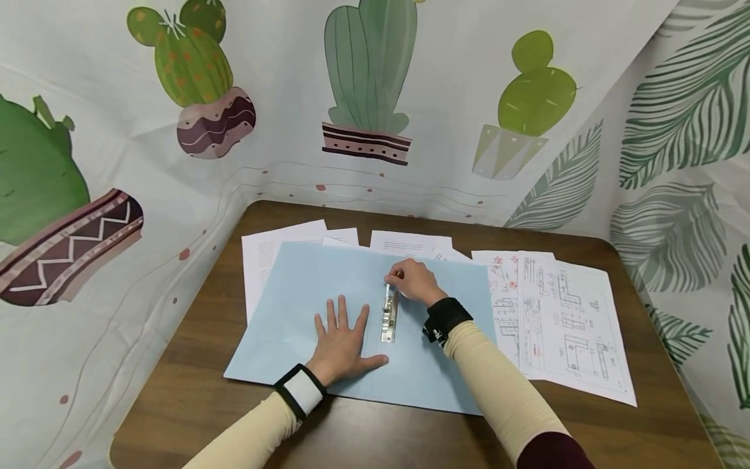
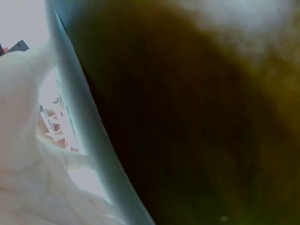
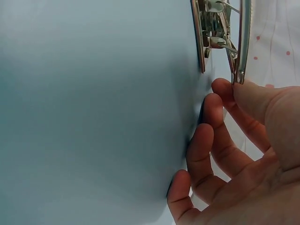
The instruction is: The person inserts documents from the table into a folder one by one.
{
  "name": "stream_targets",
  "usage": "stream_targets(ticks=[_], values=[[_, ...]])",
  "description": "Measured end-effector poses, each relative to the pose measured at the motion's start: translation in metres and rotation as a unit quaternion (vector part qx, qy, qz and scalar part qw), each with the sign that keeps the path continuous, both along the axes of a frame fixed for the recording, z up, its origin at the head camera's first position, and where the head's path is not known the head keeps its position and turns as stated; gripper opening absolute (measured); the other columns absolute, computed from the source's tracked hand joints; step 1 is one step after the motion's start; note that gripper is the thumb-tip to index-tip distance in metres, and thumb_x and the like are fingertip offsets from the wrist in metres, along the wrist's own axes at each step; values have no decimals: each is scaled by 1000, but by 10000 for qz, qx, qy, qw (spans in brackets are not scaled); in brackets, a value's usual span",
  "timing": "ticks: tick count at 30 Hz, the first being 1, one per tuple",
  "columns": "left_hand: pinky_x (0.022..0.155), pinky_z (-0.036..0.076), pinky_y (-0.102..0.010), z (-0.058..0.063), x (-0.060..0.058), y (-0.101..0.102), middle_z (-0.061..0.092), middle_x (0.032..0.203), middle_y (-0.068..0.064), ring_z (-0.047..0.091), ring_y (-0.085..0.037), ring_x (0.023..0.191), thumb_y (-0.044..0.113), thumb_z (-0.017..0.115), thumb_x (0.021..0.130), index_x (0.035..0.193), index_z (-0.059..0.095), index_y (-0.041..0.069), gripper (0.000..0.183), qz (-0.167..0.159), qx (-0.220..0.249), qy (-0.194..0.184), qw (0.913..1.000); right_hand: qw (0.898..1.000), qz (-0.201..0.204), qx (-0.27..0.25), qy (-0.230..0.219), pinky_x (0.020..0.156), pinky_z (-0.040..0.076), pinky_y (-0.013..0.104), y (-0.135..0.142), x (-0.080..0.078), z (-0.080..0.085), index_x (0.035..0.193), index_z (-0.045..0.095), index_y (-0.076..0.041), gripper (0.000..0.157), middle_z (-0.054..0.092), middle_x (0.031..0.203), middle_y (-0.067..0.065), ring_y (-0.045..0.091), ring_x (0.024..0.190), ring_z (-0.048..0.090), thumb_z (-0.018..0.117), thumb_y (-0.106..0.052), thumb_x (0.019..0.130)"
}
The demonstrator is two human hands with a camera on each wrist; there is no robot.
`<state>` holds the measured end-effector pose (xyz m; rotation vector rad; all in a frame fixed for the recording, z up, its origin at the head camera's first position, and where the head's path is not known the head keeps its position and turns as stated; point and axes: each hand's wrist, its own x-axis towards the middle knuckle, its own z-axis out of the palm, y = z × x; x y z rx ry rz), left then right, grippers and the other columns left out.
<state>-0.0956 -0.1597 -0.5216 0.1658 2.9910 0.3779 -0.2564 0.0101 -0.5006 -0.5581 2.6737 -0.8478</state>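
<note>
A light blue file folder (image 1: 293, 306) lies spread open on the table, with a metal lever clip (image 1: 389, 319) fixed near its middle. My right hand (image 1: 415, 281) is at the clip's far end. In the right wrist view, its thumb and index finger pinch the tip of the raised metal lever (image 3: 244, 37), while the other fingertips rest at the folder's surface. My left hand (image 1: 340, 345) lies flat on the folder to the left of the clip, fingers spread and thumb pointing toward the clip's near end. The left wrist view shows part of that palm (image 2: 23, 164) beside the folder's edge.
Printed sheets (image 1: 260, 260) stick out from under the folder's far edge. To the right, drawing sheets (image 1: 577, 326) overlap on the brown wooden table (image 1: 193, 352). A cloth with cactus prints (image 1: 445, 176) hangs behind the table.
</note>
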Motion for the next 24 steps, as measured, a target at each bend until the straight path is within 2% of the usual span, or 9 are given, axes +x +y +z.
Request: stream_targets(ticks=[8,19,24], values=[[108,17,-82,1,0,-4,15,161,-41,10,-64,147,76,72,77,159,39,10,110,-147,131,-98,9998,10000,16,-19,25,63,40,32,1,0,-2,88,76,-17,21,62,77,-3,16,69,53,66,-30,102],[108,17,-81,1,-3,-1,16,162,-39,12,-63,147,75,75,76,158,41,11,110,-36,91,-153,9998,9999,88,-35,65,65,40,32,4,0,-1,94,77,-16,21,62,80,-2,16,71,54,65,-31,102],[107,19,-81,1,-2,0,17,161,-39,14,-63,147,75,75,75,158,42,12,110,-36,1,-161,9999,9997,99,-196,58,65,42,31,7,1,-1,99,77,-17,19,64,84,-1,16,72,55,64,-30,103]])
